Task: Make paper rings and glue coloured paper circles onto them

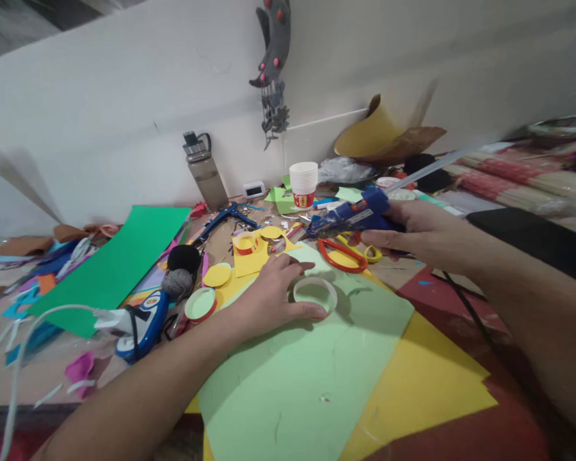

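My left hand (281,291) has its thumb and fingers round the near and far sides of a white paper ring (333,301), which stands on a pale green sheet (317,365). In my right hand (413,230) is a blue hot glue gun (355,214), raised over the far right of the sheet with its nozzle pointing left. A long clear glue stick (427,169) sticks out of its back. Below the gun lie orange-handled scissors (340,256). Left of my left hand sit a red-rimmed paper ring (200,305) and a yellow disc (217,274).
Stacked paper cups (304,182) and a grey water bottle (205,173) stand near the wall. A second blue glue gun (225,218) lies behind. At left are a green sheet (120,262) and a blue-white power strip (146,323) with a white cable. Yellow sheets (422,378) stick out underneath.
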`<state>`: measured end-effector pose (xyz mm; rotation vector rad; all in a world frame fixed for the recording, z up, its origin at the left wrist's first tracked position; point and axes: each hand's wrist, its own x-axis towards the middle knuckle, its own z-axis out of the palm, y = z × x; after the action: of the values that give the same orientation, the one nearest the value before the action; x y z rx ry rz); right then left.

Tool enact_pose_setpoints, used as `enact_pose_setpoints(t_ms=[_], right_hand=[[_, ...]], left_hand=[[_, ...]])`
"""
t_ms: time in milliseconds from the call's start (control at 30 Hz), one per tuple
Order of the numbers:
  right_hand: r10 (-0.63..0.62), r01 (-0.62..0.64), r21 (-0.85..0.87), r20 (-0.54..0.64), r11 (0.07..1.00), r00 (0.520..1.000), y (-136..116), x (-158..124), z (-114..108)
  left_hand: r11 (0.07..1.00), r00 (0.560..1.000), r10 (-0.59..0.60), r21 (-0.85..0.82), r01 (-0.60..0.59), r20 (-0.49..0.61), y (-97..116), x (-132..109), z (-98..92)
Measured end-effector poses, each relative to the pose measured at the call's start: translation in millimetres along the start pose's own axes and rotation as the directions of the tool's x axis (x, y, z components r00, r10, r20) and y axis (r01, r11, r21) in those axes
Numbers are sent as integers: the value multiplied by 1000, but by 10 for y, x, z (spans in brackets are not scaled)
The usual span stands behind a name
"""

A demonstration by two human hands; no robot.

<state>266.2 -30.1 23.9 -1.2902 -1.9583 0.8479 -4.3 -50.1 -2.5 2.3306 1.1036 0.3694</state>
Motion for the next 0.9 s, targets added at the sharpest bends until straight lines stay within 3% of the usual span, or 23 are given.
enact_pose_setpoints(t_ms=[133,333,533,767,900], right_hand=[[-2,2,38,-11,999,1000,7,-1,3],[12,-13,-43,-10,999,1000,38,-3,-6],[27,-26,26,-20,999,999,27,1,22],[65,-57,136,-54,989,996,26,18,46],[70,-32,268,-134,963,988,1,32,45]], left_hand=[[998,998,60,23,-60,-4,-8,-9,45],[997,998,66,27,-66,-6,-3,-9,41],[991,989,134,14,-135,56,2,-15,-12],[985,999,-38,-166,40,13,-100,25,-174],[974,992,-91,-217,69,-92,-147,40,-206]])
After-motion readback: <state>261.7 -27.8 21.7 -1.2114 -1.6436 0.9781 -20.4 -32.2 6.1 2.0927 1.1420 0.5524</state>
